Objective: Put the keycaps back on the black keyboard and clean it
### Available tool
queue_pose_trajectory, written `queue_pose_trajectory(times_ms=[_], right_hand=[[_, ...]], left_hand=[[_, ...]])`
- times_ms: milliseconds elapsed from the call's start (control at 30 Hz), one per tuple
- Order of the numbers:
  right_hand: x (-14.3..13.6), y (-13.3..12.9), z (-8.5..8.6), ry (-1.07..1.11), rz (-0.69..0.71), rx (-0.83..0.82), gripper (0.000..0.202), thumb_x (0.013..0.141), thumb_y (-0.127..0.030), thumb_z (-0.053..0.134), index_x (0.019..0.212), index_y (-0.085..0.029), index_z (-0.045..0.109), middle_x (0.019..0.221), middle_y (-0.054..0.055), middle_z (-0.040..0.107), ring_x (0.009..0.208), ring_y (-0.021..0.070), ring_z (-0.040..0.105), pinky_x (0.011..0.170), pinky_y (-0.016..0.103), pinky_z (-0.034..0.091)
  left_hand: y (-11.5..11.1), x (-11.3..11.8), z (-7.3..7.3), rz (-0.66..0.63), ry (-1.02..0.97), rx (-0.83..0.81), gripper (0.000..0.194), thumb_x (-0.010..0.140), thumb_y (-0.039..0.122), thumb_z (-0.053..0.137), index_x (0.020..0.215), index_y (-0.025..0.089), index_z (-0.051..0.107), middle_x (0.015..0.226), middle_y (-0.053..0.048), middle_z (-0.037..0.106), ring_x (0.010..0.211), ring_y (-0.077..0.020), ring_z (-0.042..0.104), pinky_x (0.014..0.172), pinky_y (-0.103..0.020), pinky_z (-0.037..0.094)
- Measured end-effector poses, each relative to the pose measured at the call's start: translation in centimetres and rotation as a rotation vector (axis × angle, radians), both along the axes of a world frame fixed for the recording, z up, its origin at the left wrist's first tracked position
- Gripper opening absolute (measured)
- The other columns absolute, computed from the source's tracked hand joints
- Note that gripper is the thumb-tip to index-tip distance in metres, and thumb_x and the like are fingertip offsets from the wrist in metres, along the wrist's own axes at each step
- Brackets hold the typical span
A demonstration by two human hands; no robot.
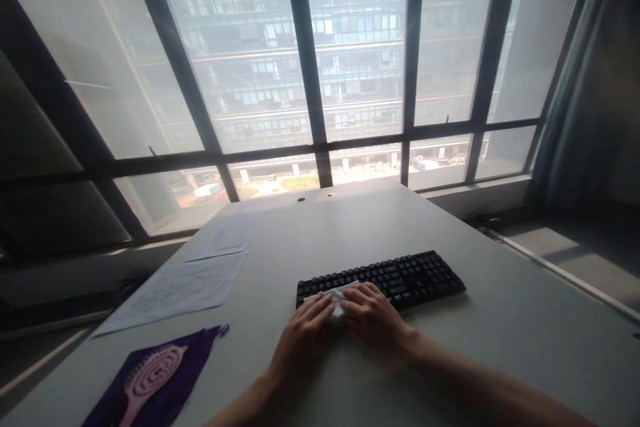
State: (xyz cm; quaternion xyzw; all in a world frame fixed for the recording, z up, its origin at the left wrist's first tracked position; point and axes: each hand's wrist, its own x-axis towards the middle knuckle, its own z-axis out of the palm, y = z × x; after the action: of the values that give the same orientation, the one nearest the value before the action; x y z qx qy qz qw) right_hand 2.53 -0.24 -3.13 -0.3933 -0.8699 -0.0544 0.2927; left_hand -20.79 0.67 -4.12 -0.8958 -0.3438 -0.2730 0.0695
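Observation:
A black keyboard [400,278] lies at a slight slant on the white table. Over its left part is a white wipe or tissue [339,297], bunched up, its exact kind unclear. My left hand [306,327] rests at the near left edge with its fingers pressed together on the wipe. Close beside it, my right hand [373,313] has bent fingers on the wipe's right side. Both hands hold the wipe against the keys. My thumbs and the keys under the wipe are hidden.
A pink hairbrush [154,373] lies on a purple drawstring pouch [187,373] at the front left. Printed sheets [185,287] run along the left edge of the white table [350,233]. Two cable holes are at its far end, before large windows. A curtain [570,93] hangs right.

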Motion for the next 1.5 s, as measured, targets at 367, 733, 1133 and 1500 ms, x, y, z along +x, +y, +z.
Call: queue_pose_trajectory(times_ms=[367,733,1133,1500], right_hand=[[0.59,-0.25,0.16,-0.027,0.008,-0.064,0.041,0.098,-0.033,0.058,0.137,-0.021,0.061,0.144,0.011,0.059,0.139,0.0268,0.048,0.12,0.046,0.036],[0.62,-0.35,0.16,-0.031,0.001,-0.091,0.042,0.097,-0.031,0.06,0.137,-0.02,0.061,0.146,0.011,0.057,0.14,0.0276,0.047,0.12,0.046,0.034],[0.83,-0.58,0.91,-0.064,0.007,-0.083,0.039,0.097,-0.031,0.059,0.135,-0.02,0.061,0.144,0.011,0.058,0.139,0.0268,0.047,0.119,0.043,0.034],[1.04,-0.48,0.86,-0.045,0.038,-0.037,0.024,0.095,-0.025,0.063,0.118,-0.023,0.068,0.127,0.008,0.068,0.124,0.0249,0.056,0.107,0.042,0.043]], left_hand=[[-0.13,0.36,-0.24,0.033,0.092,-0.029,0.047,0.103,0.026,0.046,0.149,0.024,0.05,0.152,-0.009,0.051,0.143,-0.0294,0.046,0.115,-0.054,0.045],[-0.46,0.58,0.33,0.027,0.062,-0.063,0.048,0.1,0.023,0.049,0.148,0.026,0.051,0.151,-0.007,0.052,0.143,-0.029,0.046,0.116,-0.054,0.044],[-0.26,0.62,0.04,0.045,0.083,-0.071,0.047,0.101,0.025,0.048,0.147,0.023,0.052,0.154,-0.007,0.05,0.144,-0.029,0.044,0.119,-0.053,0.041],[-0.13,0.58,0.14,-0.004,0.045,-0.06,0.045,0.101,0.02,0.049,0.144,0.029,0.056,0.15,-0.005,0.054,0.141,-0.0289,0.049,0.115,-0.052,0.045]])
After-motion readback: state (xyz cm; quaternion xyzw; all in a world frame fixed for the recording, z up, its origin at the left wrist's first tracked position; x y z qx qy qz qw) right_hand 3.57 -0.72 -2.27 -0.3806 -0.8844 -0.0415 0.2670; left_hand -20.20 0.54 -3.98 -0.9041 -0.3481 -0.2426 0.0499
